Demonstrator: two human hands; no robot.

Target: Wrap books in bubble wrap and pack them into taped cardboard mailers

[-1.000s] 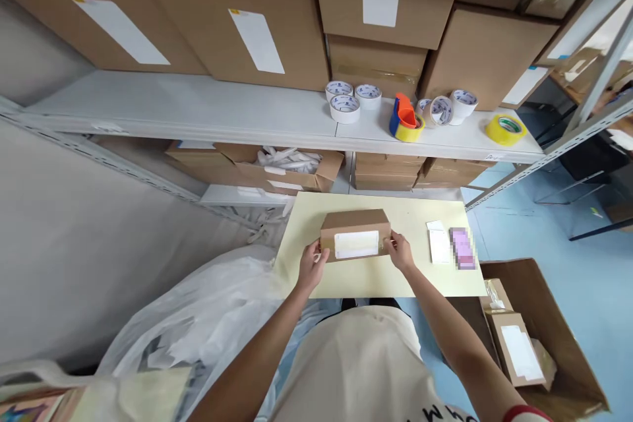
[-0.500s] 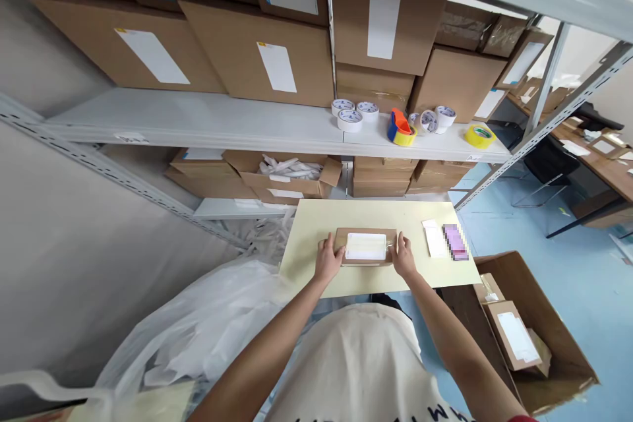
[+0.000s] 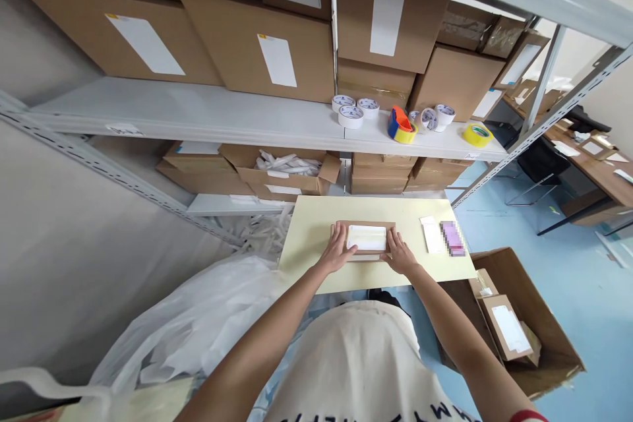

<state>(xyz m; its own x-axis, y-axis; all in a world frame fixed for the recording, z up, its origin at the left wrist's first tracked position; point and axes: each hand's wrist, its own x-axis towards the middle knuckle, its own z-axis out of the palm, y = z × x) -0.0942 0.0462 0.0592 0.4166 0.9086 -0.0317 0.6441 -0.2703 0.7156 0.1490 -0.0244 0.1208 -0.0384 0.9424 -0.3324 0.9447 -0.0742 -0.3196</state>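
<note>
A small cardboard box (image 3: 366, 252) with a white label (image 3: 366, 237) on top lies on the pale yellow table. My left hand (image 3: 337, 249) grips its left end, fingers over the top edge and thumb along the near side. At the opposite end, my right hand (image 3: 398, 252) holds the box the same way, its thumb at the near right corner. To the right of the box lie a white paper piece (image 3: 432, 235) and a blurred purple object (image 3: 453, 238).
Behind the table (image 3: 306, 270) stands a metal shelf (image 3: 222, 112) with boxes, white tape rolls (image 3: 351, 117), a tape dispenser (image 3: 401, 125) and a yellow tape roll (image 3: 477, 135). A large open carton (image 3: 548, 316) with boxes sits at right. White plastic sheeting (image 3: 198, 323) lies at left.
Both hands have shifted from the box's sides further over its top, thumbs now toward the near side. The camera view has shifted slightly.
</note>
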